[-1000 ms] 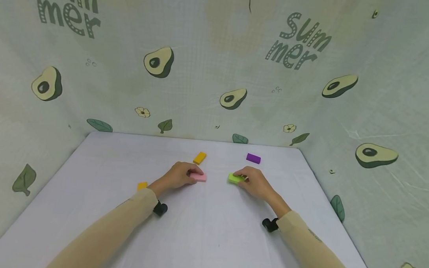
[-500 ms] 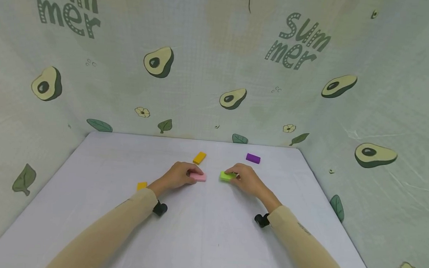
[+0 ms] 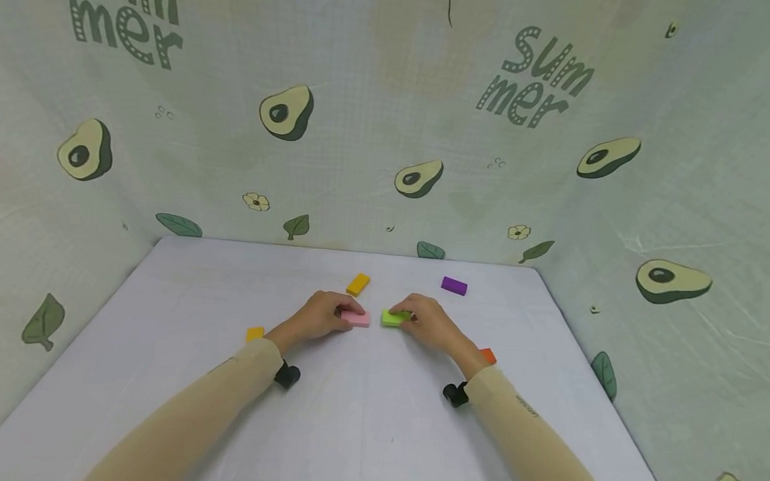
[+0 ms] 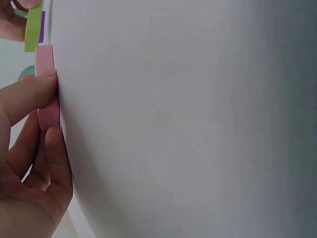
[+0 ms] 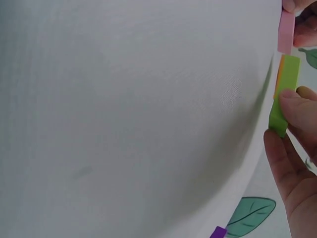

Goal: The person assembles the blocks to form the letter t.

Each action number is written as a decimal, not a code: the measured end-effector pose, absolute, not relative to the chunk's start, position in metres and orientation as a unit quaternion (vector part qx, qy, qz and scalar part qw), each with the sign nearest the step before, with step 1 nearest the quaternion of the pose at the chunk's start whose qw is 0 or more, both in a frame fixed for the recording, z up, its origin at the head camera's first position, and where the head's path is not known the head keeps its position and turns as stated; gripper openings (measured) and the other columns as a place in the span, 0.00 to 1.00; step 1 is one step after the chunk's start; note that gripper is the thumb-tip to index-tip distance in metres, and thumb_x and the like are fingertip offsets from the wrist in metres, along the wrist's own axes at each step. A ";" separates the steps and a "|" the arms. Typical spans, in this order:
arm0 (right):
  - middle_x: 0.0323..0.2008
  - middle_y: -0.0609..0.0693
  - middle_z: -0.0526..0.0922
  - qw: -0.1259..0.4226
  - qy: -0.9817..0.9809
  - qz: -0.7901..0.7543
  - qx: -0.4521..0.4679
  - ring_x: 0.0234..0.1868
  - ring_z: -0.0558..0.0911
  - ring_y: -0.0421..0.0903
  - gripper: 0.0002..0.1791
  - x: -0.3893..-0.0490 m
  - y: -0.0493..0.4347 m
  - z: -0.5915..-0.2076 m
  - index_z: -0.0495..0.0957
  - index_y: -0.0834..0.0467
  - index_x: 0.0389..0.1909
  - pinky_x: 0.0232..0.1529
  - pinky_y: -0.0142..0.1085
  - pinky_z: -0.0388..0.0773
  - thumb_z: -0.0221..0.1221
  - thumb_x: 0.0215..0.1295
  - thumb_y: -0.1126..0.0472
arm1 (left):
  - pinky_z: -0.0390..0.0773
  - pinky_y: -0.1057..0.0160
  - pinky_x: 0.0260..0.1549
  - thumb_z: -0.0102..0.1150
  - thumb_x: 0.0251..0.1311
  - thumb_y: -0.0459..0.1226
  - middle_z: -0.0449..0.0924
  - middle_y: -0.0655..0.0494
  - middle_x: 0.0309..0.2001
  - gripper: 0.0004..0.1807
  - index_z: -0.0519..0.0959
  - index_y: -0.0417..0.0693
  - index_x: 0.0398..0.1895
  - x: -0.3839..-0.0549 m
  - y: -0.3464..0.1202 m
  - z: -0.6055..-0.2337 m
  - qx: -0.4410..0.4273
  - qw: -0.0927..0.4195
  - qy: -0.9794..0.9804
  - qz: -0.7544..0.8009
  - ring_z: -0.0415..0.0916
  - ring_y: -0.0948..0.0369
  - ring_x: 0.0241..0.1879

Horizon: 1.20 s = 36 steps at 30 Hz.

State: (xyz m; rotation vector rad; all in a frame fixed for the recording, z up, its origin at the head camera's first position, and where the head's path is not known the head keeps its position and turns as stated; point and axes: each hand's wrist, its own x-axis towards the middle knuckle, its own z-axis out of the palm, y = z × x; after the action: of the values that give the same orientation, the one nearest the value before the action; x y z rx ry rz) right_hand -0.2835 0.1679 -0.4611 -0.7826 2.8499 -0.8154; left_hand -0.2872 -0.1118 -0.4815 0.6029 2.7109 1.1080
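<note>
In the head view my left hand point(image 3: 321, 315) pinches a pink rectangular block point(image 3: 359, 319) between thumb and fingers near the middle of the white table. Facing it from the right, my right hand point(image 3: 431, 326) holds a lime-green block point(image 3: 391, 318) of similar shape. A narrow gap separates the two blocks, and their ends point at each other. The left wrist view shows the thumb across the side of the pink block point(image 4: 44, 59), low by the table surface. In the right wrist view the thumb lies on the green block point(image 5: 290, 72), with fingertips at its near end.
Behind the hands lie a yellow block point(image 3: 358, 284) and a purple block point(image 3: 454, 286). Another yellow block point(image 3: 255, 334) sits beside the left wrist. An orange block point(image 3: 488, 356) is partly hidden by the right forearm. Patterned cloth walls point(image 3: 350, 140) enclose the table point(image 3: 366, 424).
My right hand has moved left with the green block, bringing it close to the pink one. The orange block has come into view behind the right forearm. My left hand has stayed put.
</note>
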 end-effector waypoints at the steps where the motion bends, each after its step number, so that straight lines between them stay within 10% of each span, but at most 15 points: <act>1: 0.50 0.46 0.86 0.039 0.929 -0.266 -0.254 0.51 0.81 0.44 0.17 -0.284 0.167 -0.462 0.88 0.52 0.57 0.58 0.42 0.83 0.68 0.70 0.68 | 0.77 0.58 0.50 0.75 0.63 0.32 0.86 0.63 0.51 0.18 0.89 0.62 0.53 -0.287 -0.112 -0.482 0.201 0.076 0.904 0.370 0.74 0.59 0.46; 36: 0.51 0.48 0.87 0.038 0.919 -0.269 -0.285 0.53 0.82 0.46 0.17 -0.285 0.147 -0.468 0.88 0.55 0.57 0.60 0.43 0.82 0.69 0.69 0.69 | 0.77 0.58 0.53 0.75 0.63 0.33 0.86 0.62 0.55 0.17 0.89 0.62 0.53 -0.288 -0.113 -0.481 0.206 0.073 0.907 0.361 0.75 0.60 0.48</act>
State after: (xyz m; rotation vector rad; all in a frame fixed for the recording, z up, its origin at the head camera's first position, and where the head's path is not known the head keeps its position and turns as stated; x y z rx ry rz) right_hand -0.2851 0.1470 -0.4684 -0.8743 2.8203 -0.8250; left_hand -0.2880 -0.1126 -0.4810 0.6180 2.7224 1.0849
